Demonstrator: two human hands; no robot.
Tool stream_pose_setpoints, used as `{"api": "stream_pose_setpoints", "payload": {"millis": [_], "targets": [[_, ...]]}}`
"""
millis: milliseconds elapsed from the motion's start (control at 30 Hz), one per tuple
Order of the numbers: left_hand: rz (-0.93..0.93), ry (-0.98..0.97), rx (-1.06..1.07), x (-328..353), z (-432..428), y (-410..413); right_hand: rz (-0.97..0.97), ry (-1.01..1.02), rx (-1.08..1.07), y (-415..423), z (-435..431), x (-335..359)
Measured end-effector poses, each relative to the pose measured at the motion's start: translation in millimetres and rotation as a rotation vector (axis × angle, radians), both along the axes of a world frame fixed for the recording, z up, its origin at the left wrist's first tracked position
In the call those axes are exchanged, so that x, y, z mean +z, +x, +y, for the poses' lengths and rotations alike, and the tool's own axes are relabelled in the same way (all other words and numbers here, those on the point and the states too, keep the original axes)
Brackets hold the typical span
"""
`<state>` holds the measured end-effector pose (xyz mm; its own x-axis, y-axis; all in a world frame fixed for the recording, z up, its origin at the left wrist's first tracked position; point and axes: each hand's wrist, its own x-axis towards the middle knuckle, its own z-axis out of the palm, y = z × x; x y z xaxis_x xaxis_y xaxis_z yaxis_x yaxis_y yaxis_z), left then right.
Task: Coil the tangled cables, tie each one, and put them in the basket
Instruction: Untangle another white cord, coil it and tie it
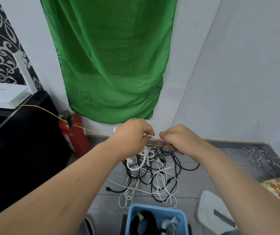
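Observation:
A tangle of black and white cables (154,177) lies on the grey tiled floor. Above it my left hand (132,134) and my right hand (178,138) are raised close together, both pinching a short stretch of white cable (153,136) between them. More white cable hangs from my hands down into the pile. At the bottom stands a blue basket (154,211); inside it lie a black coil with a yellow tie (140,221) and a white tied coil (169,224).
A red fire extinguisher (74,134) stands by the wall at left, next to a black cabinet (17,150). A thin yellow wire (51,111) runs along the wall. A white lid (210,211) and shredded paper (258,156) lie at right.

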<state>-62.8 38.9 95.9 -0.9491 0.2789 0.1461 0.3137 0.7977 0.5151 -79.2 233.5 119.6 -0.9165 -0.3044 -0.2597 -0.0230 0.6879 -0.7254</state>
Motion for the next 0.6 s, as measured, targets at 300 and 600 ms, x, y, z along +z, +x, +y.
{"api": "stream_pose_setpoints", "payload": {"millis": [300, 600], "targets": [[-0.123, 0.069, 0.086, 13, -21, 0, -0.082, -0.191, -0.381, 1, 17, 2], [0.032, 0.145, 0.647, 33, -69, 12, 0.172, -0.280, -0.916, 26, 79, 4]]}}
